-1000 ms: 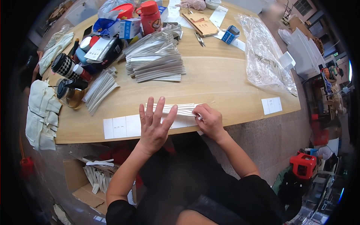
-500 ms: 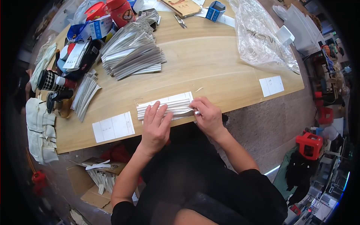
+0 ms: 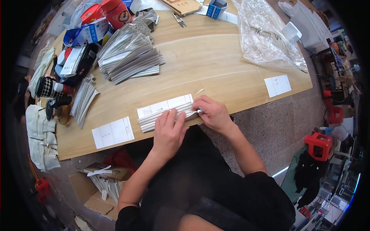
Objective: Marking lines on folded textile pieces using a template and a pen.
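Observation:
A bundle of long, thin white strips [image 3: 148, 125] lies along the table's near edge, partly over a white paper sheet with ruled lines [image 3: 163, 104]. My left hand [image 3: 169, 131] rests across the strips, its fingers stretched out and lying on them. At the bundle's right end my right hand [image 3: 212, 114] is closed, thumb and fingers pinched round a thin white stick-like thing [image 3: 200, 111], of which only a short end shows. One strip bows up slightly beside these fingers. The strips under my left fingers are hidden.
A large heap of strips [image 3: 131, 57] and a smaller bundle [image 3: 84, 98] lie at the left. Other ruled sheets [image 3: 112, 133] [image 3: 277, 86] sit near the front edge. Clear plastic bag [image 3: 266, 38], snips [image 3: 179, 20] and blue box [image 3: 216, 9] are farther back. A carton of strips [image 3: 102, 206] stands below.
The strips have shifted toward me on the ruled sheet, baring more of it. My left hand has slid right along them. My right hand stays pinched at their right end.

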Action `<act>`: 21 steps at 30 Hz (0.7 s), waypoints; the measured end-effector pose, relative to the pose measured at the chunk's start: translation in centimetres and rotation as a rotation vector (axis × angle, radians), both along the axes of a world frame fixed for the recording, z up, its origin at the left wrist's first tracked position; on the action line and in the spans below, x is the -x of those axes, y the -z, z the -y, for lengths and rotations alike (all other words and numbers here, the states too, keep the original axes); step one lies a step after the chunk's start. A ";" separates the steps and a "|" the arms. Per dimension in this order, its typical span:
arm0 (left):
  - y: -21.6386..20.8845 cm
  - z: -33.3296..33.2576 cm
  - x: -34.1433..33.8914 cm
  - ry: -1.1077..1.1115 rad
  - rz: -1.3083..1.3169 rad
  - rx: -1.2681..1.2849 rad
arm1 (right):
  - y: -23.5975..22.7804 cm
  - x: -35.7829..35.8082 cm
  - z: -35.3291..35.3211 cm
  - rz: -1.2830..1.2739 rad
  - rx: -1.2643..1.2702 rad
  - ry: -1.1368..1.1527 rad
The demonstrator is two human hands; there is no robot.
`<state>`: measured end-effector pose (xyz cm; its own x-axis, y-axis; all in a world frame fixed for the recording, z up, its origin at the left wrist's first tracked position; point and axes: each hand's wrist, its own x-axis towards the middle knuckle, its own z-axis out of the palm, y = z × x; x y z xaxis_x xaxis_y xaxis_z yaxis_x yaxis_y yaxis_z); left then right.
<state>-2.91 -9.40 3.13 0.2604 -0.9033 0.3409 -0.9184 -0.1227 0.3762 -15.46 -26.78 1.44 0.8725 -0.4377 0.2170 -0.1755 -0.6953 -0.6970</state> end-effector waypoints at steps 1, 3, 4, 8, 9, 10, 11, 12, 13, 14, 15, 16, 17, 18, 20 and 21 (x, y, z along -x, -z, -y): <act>0.0 0.1 0.0 -0.005 0.020 -0.007 | 0.0 0.0 0.0 0.001 -0.001 -0.001; -0.1 0.4 0.2 -0.010 0.039 -0.014 | 0.1 0.0 0.0 0.012 0.014 0.002; -0.3 0.6 0.4 -0.022 0.057 -0.044 | 0.2 0.0 -0.1 0.012 0.015 0.003; -0.6 0.9 1.1 -0.059 0.137 -0.120 | -0.1 0.2 -0.3 0.043 0.052 0.013; -0.6 0.9 1.2 -0.061 0.136 -0.118 | -0.5 0.2 -0.3 0.043 0.040 -0.001; -0.6 0.9 1.2 -0.064 0.136 -0.125 | -0.8 0.3 -0.3 0.042 0.042 -0.005; -0.5 0.8 1.3 -0.067 0.137 -0.132 | -1.2 0.3 -0.3 0.112 -0.113 0.014; -0.4 0.8 1.4 -0.072 0.132 -0.130 | -1.5 0.4 -0.2 0.179 -0.269 0.033; -0.4 0.7 1.4 -0.070 0.113 -0.139 | -1.6 0.2 0.0 0.269 -0.327 0.024; -0.3 0.6 1.5 -0.069 0.094 -0.147 | -1.7 0.0 -0.2 0.263 -0.325 0.018; -0.2 0.6 1.5 -0.077 0.089 -0.145 | -1.8 -0.3 -0.4 0.306 -0.394 0.059; -0.1 0.5 1.5 -0.076 0.088 -0.148 | -1.9 -0.5 -0.7 0.349 -0.464 0.099; 0.0 0.5 1.5 -0.076 0.088 -0.151 | -1.8 -0.7 -0.9 0.341 -0.462 0.092; 0.0 0.4 1.5 -0.084 0.081 -0.147 | -1.8 -0.8 -1.1 0.280 -0.504 0.140; 0.2 0.4 1.5 -0.077 0.078 -0.141 | -1.5 -0.9 -1.7 0.210 -0.538 0.182; 0.3 0.3 1.5 -0.086 0.072 -0.139 | -1.1 -1.0 -2.0 0.236 -0.642 0.217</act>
<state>-4.38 -9.69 2.80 0.3177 -0.9186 0.2349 -0.9263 -0.2478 0.2839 -14.49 -24.81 2.56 0.7132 -0.7003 0.0307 -0.0574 -0.1020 -0.9931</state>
